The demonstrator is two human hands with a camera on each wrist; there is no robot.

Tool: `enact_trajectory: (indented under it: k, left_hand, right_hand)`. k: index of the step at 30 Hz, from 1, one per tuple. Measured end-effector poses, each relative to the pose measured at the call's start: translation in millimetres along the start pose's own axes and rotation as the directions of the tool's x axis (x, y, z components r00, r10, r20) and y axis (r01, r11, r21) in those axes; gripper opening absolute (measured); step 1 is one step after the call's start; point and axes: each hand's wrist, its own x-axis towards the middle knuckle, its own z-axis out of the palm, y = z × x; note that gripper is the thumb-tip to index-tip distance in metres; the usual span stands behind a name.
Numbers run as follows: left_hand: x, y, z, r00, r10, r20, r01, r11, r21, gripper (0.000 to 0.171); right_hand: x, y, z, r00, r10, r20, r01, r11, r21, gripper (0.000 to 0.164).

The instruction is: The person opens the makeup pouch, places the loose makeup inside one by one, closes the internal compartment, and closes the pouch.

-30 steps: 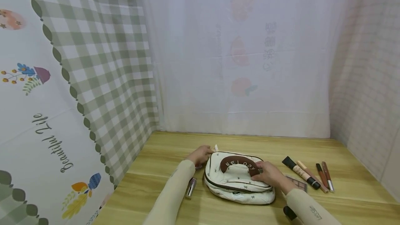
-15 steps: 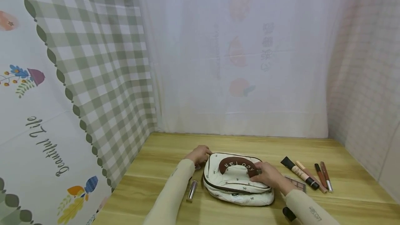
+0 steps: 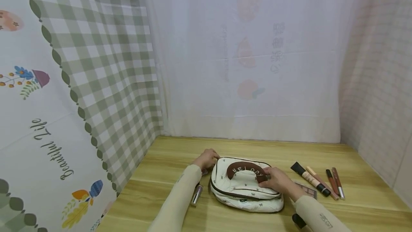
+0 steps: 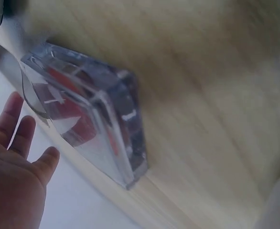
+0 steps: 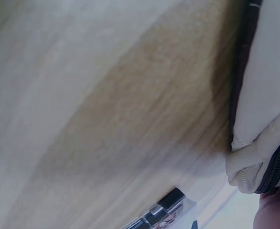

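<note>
A white quilted cosmetic bag (image 3: 222, 180) with dark piping lies on the table between both hands. My right hand (image 3: 279, 180) grips the right end of its brown curved handle (image 3: 246, 165), which bears light lettering. In the right wrist view, a black zipper (image 5: 278, 164) runs along the bag's edge beside a bit of that hand. My left hand (image 3: 207, 158) is at the bag's far left corner, fingertips right at the edge. Several of its fingers (image 4: 23, 136) spread loosely in the left wrist view; its thumb and index finger are hidden. Below it lies a clear compact (image 4: 90, 117) with reddish contents.
A slim cosmetic tube (image 3: 196, 195) lies left of the bag. To the right are a palette (image 3: 307, 189), a black-capped squeeze tube (image 3: 310, 179) and several pencil-like sticks (image 3: 331, 182). A black item (image 3: 298, 220) shows beside the right sleeve. Curtains hang at the back and sides.
A small white tab that stuck up by the left fingertips a second ago is out of sight now. Both hands and the bag stay nearly in place; the view shifts slightly.
</note>
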Motion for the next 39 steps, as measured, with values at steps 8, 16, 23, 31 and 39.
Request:
enact_trajectory:
  k: [8, 16, 23, 31, 39]
  left_hand:
    - [-13.6, -8.8, -4.8, 0.994, -0.009, -0.107, 0.010, 1.000, 0.009, 0.013]
    - [-29.9, -13.3, -12.5, 0.993, -0.010, -0.120, 0.019, 0.997, 0.071, 0.013]
    - [-48.2, -9.5, -20.2, 0.989, 0.070, -0.130, -0.051, 0.988, 0.146, 0.010]
    - [-75.2, -7.7, -24.1, 0.980, 0.122, -0.155, -0.094, 0.980, 0.178, 0.006]
    - [-102.1, -0.6, -23.5, 0.973, 0.135, -0.186, -0.115, 0.987, 0.114, 0.007]
  right_hand:
    - [-2, -2, -1, 1.000, -0.013, 0.000, 0.013, 1.000, -0.018, 0.033]
    - [0, -1, -2, 1.000, 0.002, -0.007, -0.002, 1.000, -0.016, 0.027]
    - [1, -1, -1, 1.000, 0.007, -0.023, -0.008, 0.999, -0.047, 0.030]
    - [1, -2, 0, 0.999, 0.012, -0.033, -0.014, 0.997, -0.072, 0.028]
    - [2, 0, -1, 0.998, -0.006, -0.061, 0.000, 0.994, -0.107, 0.028]
